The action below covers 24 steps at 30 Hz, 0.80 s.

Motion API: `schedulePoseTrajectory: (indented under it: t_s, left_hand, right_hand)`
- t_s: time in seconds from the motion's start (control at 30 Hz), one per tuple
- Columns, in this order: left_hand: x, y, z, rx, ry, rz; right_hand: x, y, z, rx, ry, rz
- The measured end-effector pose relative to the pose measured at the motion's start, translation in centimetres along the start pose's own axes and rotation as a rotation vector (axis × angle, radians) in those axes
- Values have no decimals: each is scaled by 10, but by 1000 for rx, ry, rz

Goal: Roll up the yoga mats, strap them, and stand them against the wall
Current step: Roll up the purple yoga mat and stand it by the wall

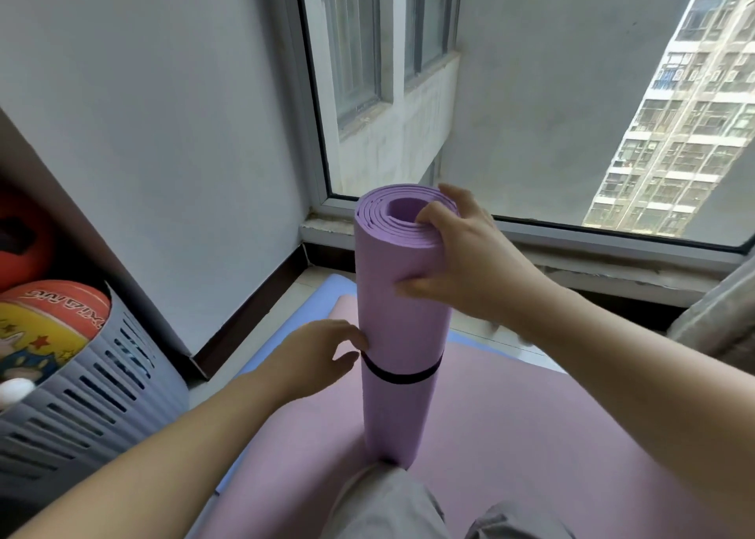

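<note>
A rolled purple yoga mat (402, 326) stands upright in front of me on a flat pink mat (510, 428). A black strap (402, 376) circles the roll a little below its middle. My right hand (461, 252) grips the top of the roll, with the thumb across its side and a finger hooked over the rim. My left hand (322, 352) is at the roll's left side, fingers touching it just above the strap. A blue mat (322, 293) lies flat under the pink one.
A white wall (163, 130) with a dark skirting board rises on the left. A large window (531, 89) fills the back. A grey slatted basket (94, 391) with balls sits at left. My knees are at the bottom.
</note>
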State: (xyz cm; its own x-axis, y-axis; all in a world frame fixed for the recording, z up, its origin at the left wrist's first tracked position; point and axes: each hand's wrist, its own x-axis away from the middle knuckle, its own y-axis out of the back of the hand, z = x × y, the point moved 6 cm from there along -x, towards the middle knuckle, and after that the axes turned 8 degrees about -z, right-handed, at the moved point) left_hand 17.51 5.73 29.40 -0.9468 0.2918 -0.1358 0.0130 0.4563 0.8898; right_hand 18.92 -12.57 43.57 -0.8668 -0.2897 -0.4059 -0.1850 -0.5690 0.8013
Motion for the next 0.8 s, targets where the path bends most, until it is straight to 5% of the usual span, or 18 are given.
schedulePoseTrajectory:
  t_s: [0.07,0.2,0.3,0.47,0.8]
  left_hand:
    - [4,13,0,165,128,-108]
    - [9,18,-3,692,434,12]
    - [-9,39,-2,922,447,-71]
    - [-61,73,28,999,397,-276]
    - [-167,79,154,1056,605,-445]
  right_hand:
    - [-4,2,-4,-41,-16,-14]
    - [-11,9,-1,-141,23,-160]
    - [-27,15,6,-211,66,-310]
    - [-78,-12,12,-290,199,-427]
    - [-233,-137,-19,-280,345,-272]
